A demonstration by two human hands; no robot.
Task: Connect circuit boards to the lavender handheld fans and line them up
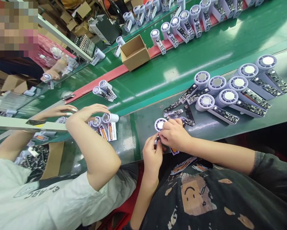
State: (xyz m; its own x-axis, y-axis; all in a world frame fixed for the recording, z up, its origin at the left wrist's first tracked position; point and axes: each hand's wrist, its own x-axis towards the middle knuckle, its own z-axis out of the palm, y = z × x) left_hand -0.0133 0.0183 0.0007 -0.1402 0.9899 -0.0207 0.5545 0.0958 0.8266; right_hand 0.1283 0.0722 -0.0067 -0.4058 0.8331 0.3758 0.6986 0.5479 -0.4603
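Observation:
Just over the bench's near edge, my left hand (pixel 153 154) is closed around the handle of a handheld fan. The fan's round, pale lilac head (pixel 160 124) faces up beyond my fingers, and a bit of dark circuit board shows in the handle. My right hand (pixel 176 133) has its fingers pressed together against the handle below the head; what they pinch is hidden. Several loose circuit boards (pixel 173 112) lie just beyond my right hand. To the right stand several fans (pixel 206 102) with boards laid in their open handles.
At left, a co-worker's arm (pixel 95 143) reaches over fans with orange-wrapped parts (pixel 107 129). A green conveyor belt (pixel 205 51) runs behind the bench, with a cardboard box (pixel 135 54) and rows of fans (pixel 179 28) on its red strip. Another person's hand (pixel 52 74) is across the belt.

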